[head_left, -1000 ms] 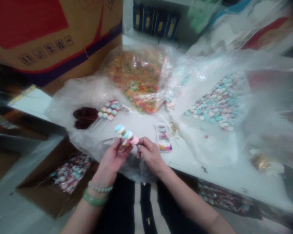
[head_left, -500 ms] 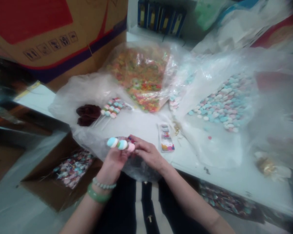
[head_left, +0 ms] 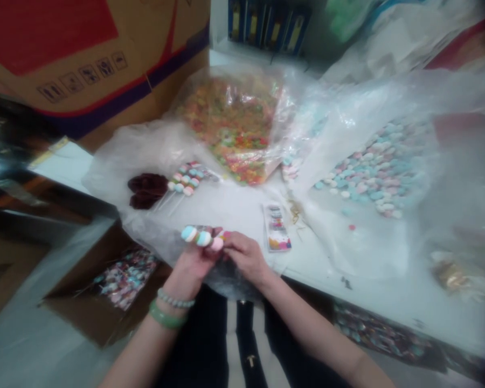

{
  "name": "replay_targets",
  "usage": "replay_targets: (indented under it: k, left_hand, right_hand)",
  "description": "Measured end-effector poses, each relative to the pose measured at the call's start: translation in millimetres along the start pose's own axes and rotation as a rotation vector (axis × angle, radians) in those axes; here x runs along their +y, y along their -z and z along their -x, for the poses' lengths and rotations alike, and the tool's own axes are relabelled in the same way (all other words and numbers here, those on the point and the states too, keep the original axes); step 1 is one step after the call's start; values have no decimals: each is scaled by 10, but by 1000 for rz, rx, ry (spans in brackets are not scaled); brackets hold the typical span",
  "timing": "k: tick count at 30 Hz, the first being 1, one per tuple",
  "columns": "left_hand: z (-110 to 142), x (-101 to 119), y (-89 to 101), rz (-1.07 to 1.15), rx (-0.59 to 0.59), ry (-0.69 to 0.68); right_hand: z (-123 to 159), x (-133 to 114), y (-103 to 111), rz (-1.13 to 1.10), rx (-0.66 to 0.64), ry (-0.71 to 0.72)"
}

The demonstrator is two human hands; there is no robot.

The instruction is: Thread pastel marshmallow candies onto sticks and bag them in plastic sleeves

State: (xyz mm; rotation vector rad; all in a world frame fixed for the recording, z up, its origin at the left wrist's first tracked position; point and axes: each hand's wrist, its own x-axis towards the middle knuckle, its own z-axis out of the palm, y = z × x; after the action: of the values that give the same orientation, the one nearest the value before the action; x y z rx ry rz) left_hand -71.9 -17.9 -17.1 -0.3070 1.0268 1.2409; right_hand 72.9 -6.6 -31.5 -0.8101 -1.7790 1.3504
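The person's left hand [head_left: 198, 261] and right hand [head_left: 244, 256] meet over the near edge of the table [head_left: 230, 210], both closed on one skewer [head_left: 203, 238] of blue, white and pink candy. The skewer lies across the top of the left hand, its blue end out past the fingers to the left and its pink end between the two hands. The left hand curls under it; the right hand's fingertips pinch at the pink end, though blur hides just what they grip.

Beyond the left hand, finished skewers [head_left: 188, 179] lie side by side on the table, next to a dark red bundle [head_left: 147, 190]. A printed card [head_left: 277, 227] lies near the right hand, not touching it. Farther back stand a bag of orange and green candy [head_left: 242, 129] and, to the right, a heap of pastel candy [head_left: 372, 167] in clear plastic.
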Motion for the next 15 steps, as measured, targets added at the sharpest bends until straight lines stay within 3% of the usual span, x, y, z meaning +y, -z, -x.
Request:
replay_targets:
  k: [6, 15]
  left_hand:
    - [69, 8, -94, 2, 16, 48]
    - [47, -45, -16, -110, -169, -125]
  right_hand:
    - [101, 48, -80, 51, -4, 105]
    - [60, -67, 11, -91, -45, -108]
